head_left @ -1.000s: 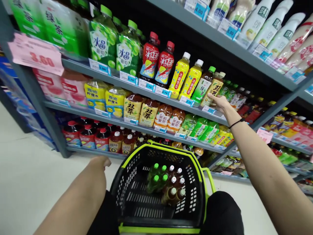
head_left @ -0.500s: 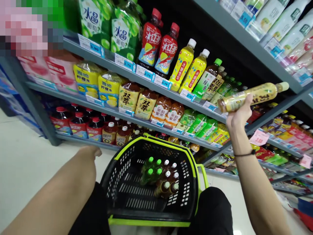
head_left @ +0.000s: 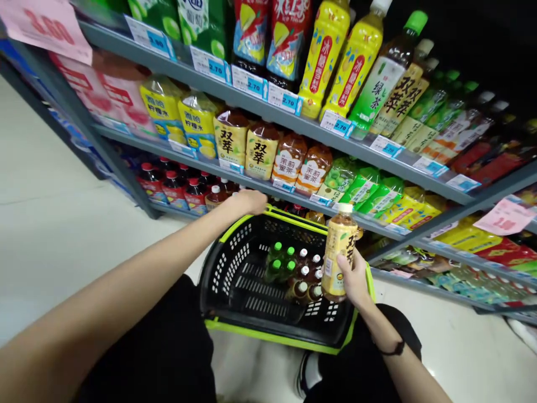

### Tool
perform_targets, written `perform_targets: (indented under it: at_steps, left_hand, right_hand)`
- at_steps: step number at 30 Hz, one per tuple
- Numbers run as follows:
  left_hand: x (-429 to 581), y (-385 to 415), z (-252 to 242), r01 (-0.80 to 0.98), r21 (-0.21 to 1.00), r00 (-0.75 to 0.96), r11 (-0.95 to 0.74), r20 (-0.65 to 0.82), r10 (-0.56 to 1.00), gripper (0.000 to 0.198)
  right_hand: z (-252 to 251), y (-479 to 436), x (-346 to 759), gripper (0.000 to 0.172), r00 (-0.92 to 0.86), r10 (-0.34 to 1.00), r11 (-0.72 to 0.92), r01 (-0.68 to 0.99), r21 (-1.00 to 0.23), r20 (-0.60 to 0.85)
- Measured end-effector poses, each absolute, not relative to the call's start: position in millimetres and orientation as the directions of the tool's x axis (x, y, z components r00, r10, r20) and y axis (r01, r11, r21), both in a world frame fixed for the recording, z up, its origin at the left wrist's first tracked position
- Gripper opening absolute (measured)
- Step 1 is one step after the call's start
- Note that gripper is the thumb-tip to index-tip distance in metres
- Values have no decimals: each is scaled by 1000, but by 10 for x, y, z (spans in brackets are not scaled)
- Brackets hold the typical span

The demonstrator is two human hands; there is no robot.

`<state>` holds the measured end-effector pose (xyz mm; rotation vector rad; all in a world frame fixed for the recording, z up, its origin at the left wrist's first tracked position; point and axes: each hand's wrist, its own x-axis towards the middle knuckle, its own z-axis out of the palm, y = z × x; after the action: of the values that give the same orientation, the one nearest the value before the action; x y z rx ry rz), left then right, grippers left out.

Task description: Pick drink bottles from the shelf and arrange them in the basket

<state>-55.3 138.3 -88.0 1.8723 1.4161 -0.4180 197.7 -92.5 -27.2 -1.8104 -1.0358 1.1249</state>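
Observation:
My right hand grips a yellow-labelled tea bottle with a white cap, held upright over the right side of a black shopping basket with a lime-green rim. Several bottles with green and white caps stand inside the basket near its middle. My left hand rests on the basket's far rim by the green handle, fingers curled over it. The basket sits on the floor between my knees.
Grey store shelves packed with drink bottles and blue price tags run across the view ahead. Red-capped bottles fill the bottom shelf at left. Pale floor spreads out to the left. A pink sign hangs at right.
My right hand took the tea bottle from the shelf and brought it down, turning it upright over the basket. My left hand moved from beside the basket onto its far rim.

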Motion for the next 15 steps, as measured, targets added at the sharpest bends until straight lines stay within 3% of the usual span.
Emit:
perform_targets:
  at_steps: [2, 3, 4, 6, 9, 11, 15]
  left_hand:
    - [-216, 1129, -609, 802, 580, 535, -141, -594, 601, 39]
    - [-73, 966, -489, 588, 808, 691, -33, -481, 540, 44]
    - [48, 796, -387, 376, 921, 785, 105, -377, 492, 48]
    - [215, 492, -242, 171, 964, 804, 202, -255, 538, 54]
    - [295, 266, -136, 100, 974, 690, 201, -214, 691, 68]
    - [276, 271, -87, 48, 964, 652, 263, -230, 723, 71]
    - [191, 400, 34, -126, 915, 607, 382, -233, 759, 72]
  right_hand:
    - [-244, -907, 1928, 49, 326, 900, -368, 209, -906, -290]
    - [-243, -914, 1893, 46, 324, 899, -368, 188, -911, -296]
    - [-257, -933, 1859, 44, 310, 901, -367, 174, -914, -303]
    - [-320, -992, 1805, 41, 282, 906, -367, 151, -918, -316]
    - [-439, -1054, 1785, 49, 270, 893, -388, 53, -920, -361]
    - [-473, -1037, 1778, 58, 246, 863, -423, -125, -897, -441]
    - [-422, -915, 1670, 70, -18, 734, -579, -539, -611, -679]
